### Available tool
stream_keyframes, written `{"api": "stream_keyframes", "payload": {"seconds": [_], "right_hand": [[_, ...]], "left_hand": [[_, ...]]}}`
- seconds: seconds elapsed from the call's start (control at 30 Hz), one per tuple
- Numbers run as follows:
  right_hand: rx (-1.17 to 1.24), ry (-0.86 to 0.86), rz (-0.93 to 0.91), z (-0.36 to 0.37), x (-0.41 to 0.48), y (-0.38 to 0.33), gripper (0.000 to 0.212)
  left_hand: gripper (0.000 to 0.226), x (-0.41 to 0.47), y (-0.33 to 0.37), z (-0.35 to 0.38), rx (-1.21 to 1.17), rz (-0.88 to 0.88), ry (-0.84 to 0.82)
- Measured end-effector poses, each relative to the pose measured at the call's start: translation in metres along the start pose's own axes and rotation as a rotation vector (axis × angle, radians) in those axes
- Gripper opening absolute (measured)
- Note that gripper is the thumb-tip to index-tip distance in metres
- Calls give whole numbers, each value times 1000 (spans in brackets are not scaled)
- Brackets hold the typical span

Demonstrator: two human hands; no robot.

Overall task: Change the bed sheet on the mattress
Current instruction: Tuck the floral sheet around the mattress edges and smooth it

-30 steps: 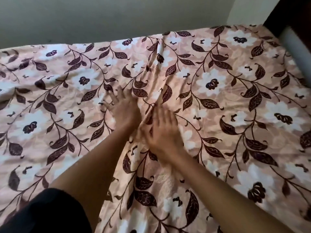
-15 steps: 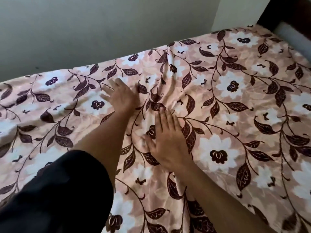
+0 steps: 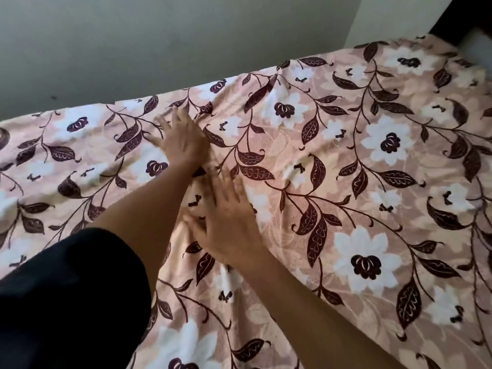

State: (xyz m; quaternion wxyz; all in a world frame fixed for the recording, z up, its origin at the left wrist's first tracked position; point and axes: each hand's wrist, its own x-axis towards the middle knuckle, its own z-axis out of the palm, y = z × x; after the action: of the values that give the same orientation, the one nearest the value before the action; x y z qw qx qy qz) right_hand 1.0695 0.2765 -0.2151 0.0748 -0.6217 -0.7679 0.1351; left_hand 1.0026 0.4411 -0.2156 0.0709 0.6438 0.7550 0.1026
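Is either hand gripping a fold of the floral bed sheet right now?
No: the left hand and the right hand both lie flat, fingers straight and spread, on the floral bed sheet.

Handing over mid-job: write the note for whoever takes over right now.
Left hand: open, flat on the floral sheet, toward the wall.
Right hand: open, flat on the sheet, nearer the person. Both are blurred.
Done: sheet spread out.
Left: smooth the creases between the hands and at the far edge. Tucking of the edges is not visible.
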Motion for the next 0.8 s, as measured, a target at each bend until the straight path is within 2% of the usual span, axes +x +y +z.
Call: {"api": "stream_keyframes", "payload": {"seconds": [0.07, 0.1, 0.17, 0.27, 0.33, 0.47, 0.53, 0.63, 0.7, 0.8], "right_hand": [[18, -4, -147, -7, 6, 13, 65], [20, 50, -123, -12, 12, 30, 64], [1, 180, 97, -26, 32, 77, 68], [-130, 112, 476, -51, 73, 151, 77], [-177, 108, 523, -56, 103, 160, 80], [-142, 91, 245, -30, 149, 86, 69], [-115, 26, 64, -27, 151, 53, 62], [-58, -7, -96, -38, 145, 66, 60], [-149, 72, 58, -51, 142, 106, 67], [-241, 30, 448, -66, 143, 156, 81]], "left_hand": [[42, 2, -3, 0, -107, -2, 7], [48, 4, -4, -1, -129, -15, -4], [62, 14, -2, -5, -118, -69, -53], [73, 33, 3, -8, -99, -118, -99], [70, 42, 4, -9, -67, -105, -119], [38, 52, 10, -17, -10, -88, -203], [34, 58, 10, -20, 24, -82, -216], [31, 70, -13, -26, 10, -25, -99], [28, 73, -29, -28, -29, 6, -14], [28, 68, -32, -25, -90, -12, 31]]}}
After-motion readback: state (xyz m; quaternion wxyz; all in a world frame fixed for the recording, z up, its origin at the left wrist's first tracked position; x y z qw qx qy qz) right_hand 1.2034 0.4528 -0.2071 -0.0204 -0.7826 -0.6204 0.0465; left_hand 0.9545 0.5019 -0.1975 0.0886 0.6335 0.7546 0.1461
